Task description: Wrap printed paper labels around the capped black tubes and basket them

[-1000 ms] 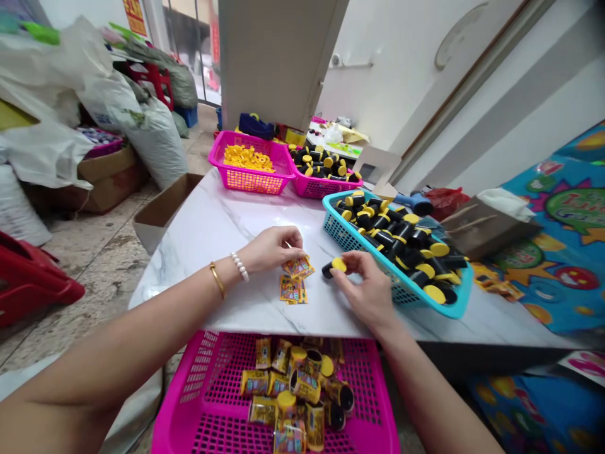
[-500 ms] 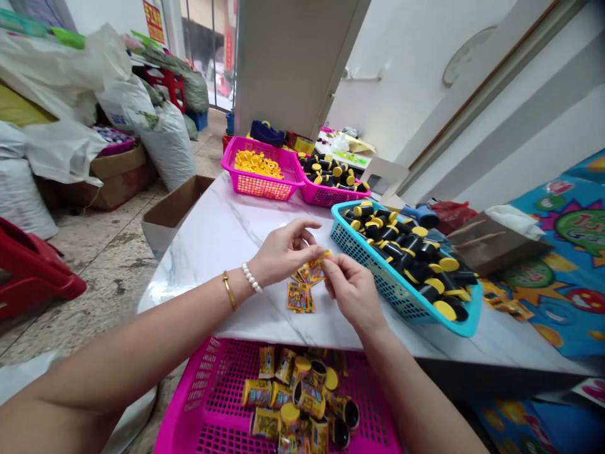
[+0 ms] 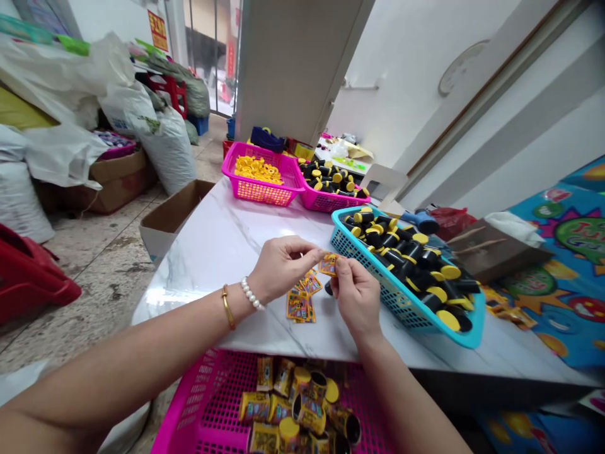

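Above the white marble table (image 3: 222,246) my left hand (image 3: 278,268) and my right hand (image 3: 354,296) both pinch one small orange and yellow sticker (image 3: 328,264). My right hand also grips a small black tube (image 3: 328,287), mostly hidden under its fingers. A little stack of the same stickers (image 3: 300,302) lies on the table just below my hands. My left wrist wears a pearl bracelet and a gold bangle.
A blue basket (image 3: 378,284) of black tubes with yellow caps sits right of my hands. Two pink baskets stand at the far end, one with yellow caps (image 3: 258,170), one with black tubes (image 3: 331,180). A pink basket (image 3: 208,403) of stickered tubes is below the table edge. A cardboard box (image 3: 172,214) stands on the floor at left.
My right hand picked up a black tube with a yellow cap beside the blue basket, then came to my left hand. Both hands now lift one sticker off the stack.
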A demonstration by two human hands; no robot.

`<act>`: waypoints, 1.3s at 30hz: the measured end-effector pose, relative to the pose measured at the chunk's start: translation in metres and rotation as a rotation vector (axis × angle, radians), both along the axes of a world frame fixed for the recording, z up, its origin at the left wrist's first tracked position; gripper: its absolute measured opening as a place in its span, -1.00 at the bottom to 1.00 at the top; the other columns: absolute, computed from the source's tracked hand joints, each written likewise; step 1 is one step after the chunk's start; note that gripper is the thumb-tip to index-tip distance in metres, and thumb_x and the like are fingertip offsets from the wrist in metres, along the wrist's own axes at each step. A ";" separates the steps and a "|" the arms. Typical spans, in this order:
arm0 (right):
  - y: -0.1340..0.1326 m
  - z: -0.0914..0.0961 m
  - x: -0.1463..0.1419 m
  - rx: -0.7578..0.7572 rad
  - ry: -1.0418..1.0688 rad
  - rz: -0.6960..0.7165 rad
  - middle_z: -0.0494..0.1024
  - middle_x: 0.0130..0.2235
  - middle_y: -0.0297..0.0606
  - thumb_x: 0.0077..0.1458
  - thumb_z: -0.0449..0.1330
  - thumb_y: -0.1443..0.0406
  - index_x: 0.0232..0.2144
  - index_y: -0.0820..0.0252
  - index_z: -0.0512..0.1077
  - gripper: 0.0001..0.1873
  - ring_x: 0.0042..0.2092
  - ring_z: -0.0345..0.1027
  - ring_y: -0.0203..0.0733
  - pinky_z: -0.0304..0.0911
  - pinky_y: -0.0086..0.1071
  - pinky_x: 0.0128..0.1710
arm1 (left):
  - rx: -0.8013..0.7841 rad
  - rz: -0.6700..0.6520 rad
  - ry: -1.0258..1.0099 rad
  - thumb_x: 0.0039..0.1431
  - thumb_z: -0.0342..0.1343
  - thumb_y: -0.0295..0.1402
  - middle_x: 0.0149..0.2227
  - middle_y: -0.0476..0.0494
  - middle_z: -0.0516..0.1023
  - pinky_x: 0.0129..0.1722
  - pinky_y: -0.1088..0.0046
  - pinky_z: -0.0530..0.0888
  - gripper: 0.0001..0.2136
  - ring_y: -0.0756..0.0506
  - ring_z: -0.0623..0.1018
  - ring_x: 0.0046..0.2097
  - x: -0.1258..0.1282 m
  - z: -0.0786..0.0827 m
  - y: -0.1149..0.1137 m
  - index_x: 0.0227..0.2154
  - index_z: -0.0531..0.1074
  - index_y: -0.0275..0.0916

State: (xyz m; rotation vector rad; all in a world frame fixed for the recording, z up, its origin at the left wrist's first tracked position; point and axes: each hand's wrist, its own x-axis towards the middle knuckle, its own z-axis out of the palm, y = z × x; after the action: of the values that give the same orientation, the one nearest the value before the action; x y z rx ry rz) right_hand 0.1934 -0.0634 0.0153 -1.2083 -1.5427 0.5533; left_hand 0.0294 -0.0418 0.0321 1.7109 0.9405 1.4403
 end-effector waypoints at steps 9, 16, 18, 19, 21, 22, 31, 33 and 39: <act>-0.002 -0.006 -0.001 0.117 -0.034 -0.062 0.31 -0.56 -0.41 0.23 0.09 0.15 -0.49 0.19 0.37 -0.68 -0.53 0.14 -0.33 0.10 -0.41 -0.48 | -0.397 -0.097 -0.225 -0.03 0.27 -0.21 -0.65 0.05 0.36 -0.62 0.57 0.21 -0.76 0.10 0.27 -0.61 0.002 0.006 0.003 -0.52 0.51 -0.32; -0.005 -0.006 0.001 0.101 -0.037 -0.056 0.30 -0.56 -0.40 0.24 0.08 0.16 -0.49 0.16 0.35 -0.71 -0.51 0.15 -0.31 0.11 -0.40 -0.46 | -0.505 -0.214 -0.232 -0.06 0.30 -0.18 -0.70 0.10 0.26 -0.65 0.57 0.07 -0.73 0.13 0.15 -0.64 0.002 0.009 0.000 -0.49 0.54 -0.34; -0.004 -0.007 -0.001 0.118 -0.076 -0.051 0.30 -0.55 -0.39 0.24 0.08 0.18 -0.50 0.15 0.33 -0.71 -0.49 0.17 -0.29 0.11 -0.40 -0.44 | -0.528 -0.250 -0.229 -0.06 0.30 -0.19 -0.69 0.09 0.28 -0.65 0.56 0.06 -0.74 0.13 0.14 -0.64 0.002 0.008 0.000 -0.47 0.56 -0.33; -0.004 -0.007 -0.002 0.131 -0.112 -0.046 0.32 -0.54 -0.38 0.23 0.09 0.19 -0.51 0.16 0.34 -0.71 -0.47 0.18 -0.28 0.12 -0.39 -0.43 | -0.540 -0.267 -0.227 -0.07 0.31 -0.21 -0.69 0.08 0.30 -0.65 0.57 0.06 -0.76 0.13 0.15 -0.64 0.002 0.008 0.001 -0.46 0.56 -0.32; -0.003 -0.007 -0.003 0.165 -0.203 -0.027 0.35 -0.51 -0.35 0.23 0.09 0.22 -0.51 0.16 0.36 -0.72 -0.45 0.21 -0.26 0.13 -0.38 -0.41 | -0.568 -0.282 -0.233 -0.08 0.33 -0.26 -0.67 0.07 0.34 -0.64 0.57 0.07 -0.79 0.13 0.17 -0.63 0.001 0.006 0.003 -0.46 0.56 -0.32; -0.003 -0.005 -0.003 0.188 -0.251 -0.016 0.36 -0.50 -0.34 0.23 0.09 0.23 -0.50 0.16 0.39 -0.73 -0.44 0.23 -0.26 0.14 -0.38 -0.40 | -0.585 -0.276 -0.244 -0.09 0.33 -0.28 -0.66 0.06 0.35 -0.64 0.58 0.08 -0.81 0.14 0.19 -0.63 0.001 0.005 0.004 -0.46 0.55 -0.32; -0.010 0.009 0.045 0.173 -0.678 -0.043 0.47 -0.05 -0.11 0.08 0.21 0.22 -0.07 0.11 0.46 -0.67 -0.04 0.36 0.00 0.26 -0.12 -0.01 | -0.689 -0.307 -0.196 -0.02 0.27 -0.37 -0.53 -0.07 0.53 -0.69 0.58 0.02 -0.87 0.14 0.24 -0.68 -0.001 -0.004 0.013 -0.39 0.54 -0.31; -0.008 0.002 0.052 0.079 -0.650 -0.006 0.52 -0.14 -0.15 0.09 0.18 0.27 -0.13 0.14 0.47 -0.74 -0.16 0.42 -0.07 0.30 -0.15 -0.06 | -0.723 -0.299 -0.196 -0.02 0.27 -0.38 -0.51 -0.10 0.54 -0.69 0.60 0.00 -0.88 0.14 0.24 -0.67 -0.001 -0.005 0.013 -0.40 0.55 -0.32; -0.003 -0.007 0.052 -0.210 0.129 0.058 0.52 -0.31 -0.28 0.00 0.26 0.19 -0.08 0.15 0.39 -0.59 -0.39 0.43 -0.24 0.37 -0.34 -0.40 | -0.860 -0.372 -0.354 -0.04 0.28 -0.42 -0.36 -0.26 0.59 -0.72 0.60 -0.10 -0.90 0.16 0.20 -0.64 -0.002 -0.006 0.020 -0.45 0.56 -0.36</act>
State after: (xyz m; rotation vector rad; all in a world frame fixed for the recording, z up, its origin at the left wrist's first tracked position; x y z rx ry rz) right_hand 0.2456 -0.0661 0.0085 -1.2625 -1.4401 0.8324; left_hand 0.0271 -0.0214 0.0258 0.8894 0.8124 0.8506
